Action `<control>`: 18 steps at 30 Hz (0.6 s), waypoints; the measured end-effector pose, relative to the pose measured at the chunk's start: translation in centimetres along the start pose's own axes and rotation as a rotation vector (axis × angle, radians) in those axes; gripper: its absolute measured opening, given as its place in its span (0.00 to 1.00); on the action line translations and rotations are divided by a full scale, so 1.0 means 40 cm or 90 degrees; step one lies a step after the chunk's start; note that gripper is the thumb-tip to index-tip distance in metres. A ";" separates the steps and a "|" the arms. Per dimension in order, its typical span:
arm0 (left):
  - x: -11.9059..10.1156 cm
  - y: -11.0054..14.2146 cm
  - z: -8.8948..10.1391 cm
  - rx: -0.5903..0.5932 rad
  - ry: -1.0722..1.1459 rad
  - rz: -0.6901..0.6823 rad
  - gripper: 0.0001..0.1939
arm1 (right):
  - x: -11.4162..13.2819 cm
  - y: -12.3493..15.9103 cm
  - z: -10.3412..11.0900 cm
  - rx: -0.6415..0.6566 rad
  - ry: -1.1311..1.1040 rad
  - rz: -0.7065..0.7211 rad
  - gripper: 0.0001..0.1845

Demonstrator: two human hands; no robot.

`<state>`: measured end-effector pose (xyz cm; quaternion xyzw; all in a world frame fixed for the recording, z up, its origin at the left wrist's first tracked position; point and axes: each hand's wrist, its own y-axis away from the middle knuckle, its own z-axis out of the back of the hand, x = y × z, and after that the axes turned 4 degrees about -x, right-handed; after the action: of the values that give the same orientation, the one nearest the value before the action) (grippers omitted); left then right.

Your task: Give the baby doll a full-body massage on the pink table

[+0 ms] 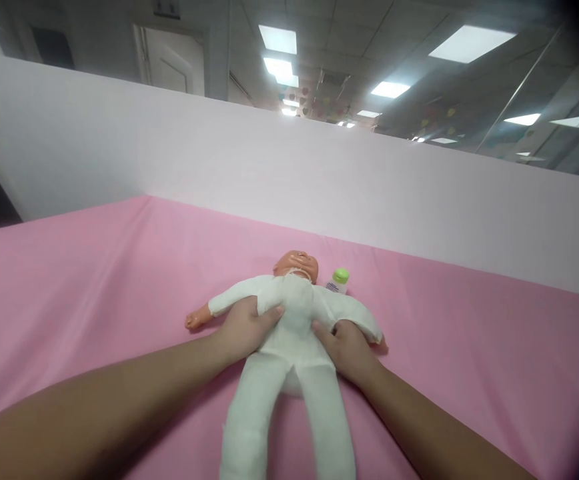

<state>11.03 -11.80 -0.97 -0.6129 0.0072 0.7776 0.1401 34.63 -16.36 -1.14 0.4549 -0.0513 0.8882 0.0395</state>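
Note:
A baby doll with a white cloth body lies on its back on the pink sheet. Its plastic head points away from me and its legs come toward me. My left hand grips the left side of the torso, thumb on the front, other fingers hidden beneath the arm and side. On the opposite side, my right hand clasps the torso under the doll's other arm, with the thumb on the belly. Beside the head, to the right, is a small white bottle with a green cap.
A low white wall runs behind the pink surface. Above it are glass, ceiling lights and a pale door. The sheet has creases at the left and right.

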 end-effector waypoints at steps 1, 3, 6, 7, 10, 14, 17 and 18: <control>0.001 -0.008 0.006 -0.040 -0.086 -0.004 0.24 | 0.003 -0.005 -0.004 -0.033 0.056 0.010 0.25; 0.003 -0.026 0.020 -0.096 -0.228 -0.004 0.27 | 0.009 -0.015 -0.011 -0.075 0.140 0.032 0.24; -0.003 -0.041 0.044 -0.106 -0.344 -0.013 0.29 | 0.011 -0.021 -0.016 -0.100 0.210 0.082 0.24; -0.007 -0.040 0.052 -0.100 -0.376 -0.018 0.30 | 0.011 -0.019 -0.017 -0.101 0.228 0.103 0.24; -0.027 -0.018 0.076 -0.073 -0.481 -0.051 0.31 | 0.012 -0.002 -0.014 -0.097 0.303 0.150 0.28; -0.054 0.007 0.107 -0.078 -0.552 -0.082 0.29 | 0.030 0.016 0.005 -0.129 0.405 0.147 0.29; -0.075 -0.039 0.118 -0.108 -0.458 -0.132 0.21 | 0.058 -0.017 0.015 -0.153 0.337 0.176 0.25; -0.083 -0.070 0.116 -0.124 -0.399 -0.149 0.19 | 0.070 -0.042 0.013 -0.161 0.280 0.192 0.23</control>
<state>7.95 -8.94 3.80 -0.3515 -0.1804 0.9037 0.1648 33.61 -14.70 1.53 0.2304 -0.2186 0.9479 -0.0264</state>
